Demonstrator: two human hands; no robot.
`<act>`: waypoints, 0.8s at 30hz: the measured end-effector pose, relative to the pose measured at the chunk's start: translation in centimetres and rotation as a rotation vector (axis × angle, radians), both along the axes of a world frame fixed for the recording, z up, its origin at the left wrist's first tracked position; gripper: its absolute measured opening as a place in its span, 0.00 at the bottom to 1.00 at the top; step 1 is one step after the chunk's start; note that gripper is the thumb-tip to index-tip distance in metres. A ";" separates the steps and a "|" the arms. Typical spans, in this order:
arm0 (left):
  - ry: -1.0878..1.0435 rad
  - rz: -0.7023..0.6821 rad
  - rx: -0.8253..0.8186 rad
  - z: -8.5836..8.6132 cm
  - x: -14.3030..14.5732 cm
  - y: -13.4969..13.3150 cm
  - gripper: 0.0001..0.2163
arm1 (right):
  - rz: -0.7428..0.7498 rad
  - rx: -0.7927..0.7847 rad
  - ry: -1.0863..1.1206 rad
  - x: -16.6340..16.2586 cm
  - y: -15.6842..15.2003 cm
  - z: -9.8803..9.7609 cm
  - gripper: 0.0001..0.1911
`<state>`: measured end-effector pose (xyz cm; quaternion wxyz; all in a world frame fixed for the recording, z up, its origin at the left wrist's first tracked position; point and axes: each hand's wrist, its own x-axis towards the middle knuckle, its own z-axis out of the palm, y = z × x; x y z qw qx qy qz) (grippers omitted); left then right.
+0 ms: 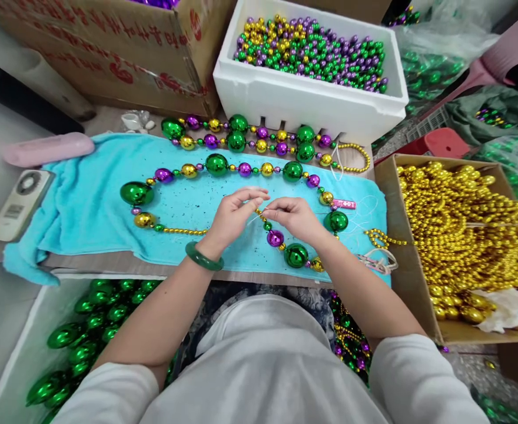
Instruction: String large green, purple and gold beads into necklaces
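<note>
A necklace of green, purple and gold beads (217, 165) lies in a loop on a turquoise towel (95, 171). Its two ends come together between my hands. My left hand (235, 218), a green bangle (205, 257) on its wrist, is closed with thumb and fingertips at the necklace's end, above a gold bead chain (183, 231). My right hand (292, 215) pinches the other end, close to small gold and green beads and a purple bead (275, 238). A thin white thread (254, 218) shows between the fingers; its exact hold is hidden.
Behind the towel are finished-looking bead strands (261, 144) and a white foam box (303, 100) of small beads. A cardboard box (395, 247) of gold beads stands right; green beads (95, 321) fill a container at lower left. A pink tag (344, 204) lies right.
</note>
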<state>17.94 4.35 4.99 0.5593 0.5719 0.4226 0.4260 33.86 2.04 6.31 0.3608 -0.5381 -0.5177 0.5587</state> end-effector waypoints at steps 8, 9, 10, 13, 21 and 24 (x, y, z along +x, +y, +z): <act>0.180 -0.257 -0.058 0.3 -0.3 0.1 0.07 | -0.045 0.113 0.141 0.1 -0.5 2.9 0.11; 0.206 -0.271 -0.042 0.4 -0.3 0.1 0.07 | -0.054 0.125 0.164 0.1 -0.5 3.0 0.10; 0.231 -0.292 -0.032 0.5 -0.2 0.1 0.07 | -0.063 0.139 0.183 0.2 -0.5 3.1 0.10; 0.289 -0.379 -0.048 1.1 0.0 0.1 0.09 | -0.097 0.183 0.203 0.9 -0.4 3.3 0.09; 0.312 -0.421 -0.044 2.5 1.7 -0.1 0.10 | -0.127 0.274 0.181 2.3 -0.6 4.7 0.17; 0.354 -0.454 0.000 3.2 2.3 -0.2 0.11 | -0.050 0.350 0.058 4.3 -0.3 4.7 0.12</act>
